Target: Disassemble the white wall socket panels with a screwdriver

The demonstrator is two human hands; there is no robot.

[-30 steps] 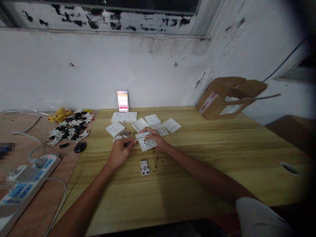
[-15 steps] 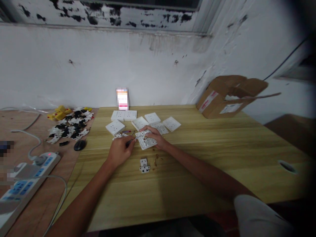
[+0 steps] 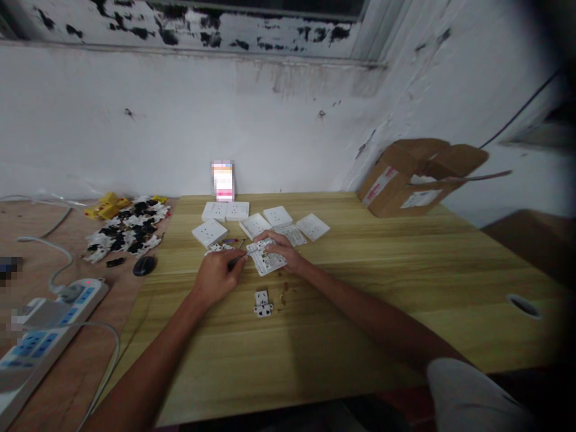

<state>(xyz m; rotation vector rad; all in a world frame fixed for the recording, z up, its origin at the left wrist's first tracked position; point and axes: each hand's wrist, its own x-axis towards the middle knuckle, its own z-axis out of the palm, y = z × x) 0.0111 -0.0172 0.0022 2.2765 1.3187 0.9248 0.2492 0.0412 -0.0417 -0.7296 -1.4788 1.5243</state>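
One dark-handled screwdriver, frame centre, gripped by left-hand fingers; white socket panel clasped by right-hand fingers.

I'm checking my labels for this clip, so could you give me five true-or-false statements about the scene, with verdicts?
1. The left hand holds a dark-handled tool. True.
2. The right hand grips nothing. False: it holds a white panel.
3. A small socket piece lies on the wooden table, apart from both hands. True.
4. The lit screen lies face down. False: it stands upright, facing the camera.
5. The cardboard box is right of both hands in the picture. True.
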